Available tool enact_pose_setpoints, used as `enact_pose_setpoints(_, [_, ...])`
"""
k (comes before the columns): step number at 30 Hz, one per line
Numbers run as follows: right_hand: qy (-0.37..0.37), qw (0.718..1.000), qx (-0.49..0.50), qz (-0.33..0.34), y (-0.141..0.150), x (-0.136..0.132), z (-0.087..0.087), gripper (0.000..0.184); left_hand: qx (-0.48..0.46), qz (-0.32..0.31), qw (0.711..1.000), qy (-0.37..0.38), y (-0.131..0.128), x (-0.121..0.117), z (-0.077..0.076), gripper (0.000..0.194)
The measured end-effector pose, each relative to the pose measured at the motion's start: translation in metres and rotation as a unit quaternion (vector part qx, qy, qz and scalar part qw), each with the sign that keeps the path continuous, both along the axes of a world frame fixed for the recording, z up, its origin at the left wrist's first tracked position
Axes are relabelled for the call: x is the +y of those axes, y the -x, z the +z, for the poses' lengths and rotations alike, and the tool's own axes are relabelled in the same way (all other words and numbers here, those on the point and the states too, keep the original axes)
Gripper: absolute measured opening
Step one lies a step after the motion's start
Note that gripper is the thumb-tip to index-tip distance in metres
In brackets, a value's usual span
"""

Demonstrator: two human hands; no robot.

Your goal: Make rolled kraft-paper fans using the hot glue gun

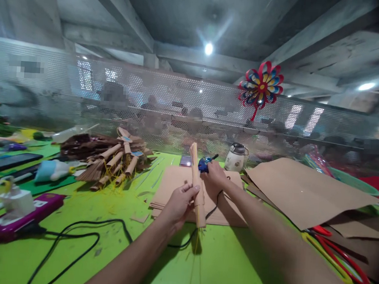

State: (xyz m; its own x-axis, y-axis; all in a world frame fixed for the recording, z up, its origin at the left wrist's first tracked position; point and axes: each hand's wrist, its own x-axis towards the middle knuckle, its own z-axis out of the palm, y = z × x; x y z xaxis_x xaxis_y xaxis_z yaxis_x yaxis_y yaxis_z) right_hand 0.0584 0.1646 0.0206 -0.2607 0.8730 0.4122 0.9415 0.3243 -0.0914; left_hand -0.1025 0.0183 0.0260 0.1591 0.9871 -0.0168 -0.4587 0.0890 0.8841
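Note:
My left hand (180,201) is closed round a folded brown paper fan strip (196,176), held upright over the green table (112,248); yellow threads hang from the strip's lower end. Just behind it, my right hand (213,177) grips a blue glue gun (204,163) whose nozzle is near the strip's upper part. The gun's black cord (74,238) runs down across the table to the left. Both hands are above a stack of brown cardboard sheets (170,188).
A pile of finished brown paper fans (111,163) lies at the left. A purple power strip with a white plug (21,211) sits at the near left. Large cardboard sheets (302,191) and red and yellow scissors (336,254) lie right. A white jar (235,157) and a perforated metal screen (165,110) stand behind. A colourful pinwheel (261,87) hangs above.

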Motion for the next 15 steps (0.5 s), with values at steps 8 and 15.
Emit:
enact_pose_setpoints(8, [0.081, 0.996, 0.024, 0.007, 0.008, 0.020, 0.013, 0.027, -0.010, -0.031, 0.999, 0.000, 0.002, 0.000, 0.003, 0.033])
enact_pose_setpoints(15, [0.014, 0.977, 0.197, 0.081, -0.014, -0.071, 0.024, 0.034, -0.052, -0.036, 0.998, -0.026, 0.001, -0.003, 0.008, 0.031])
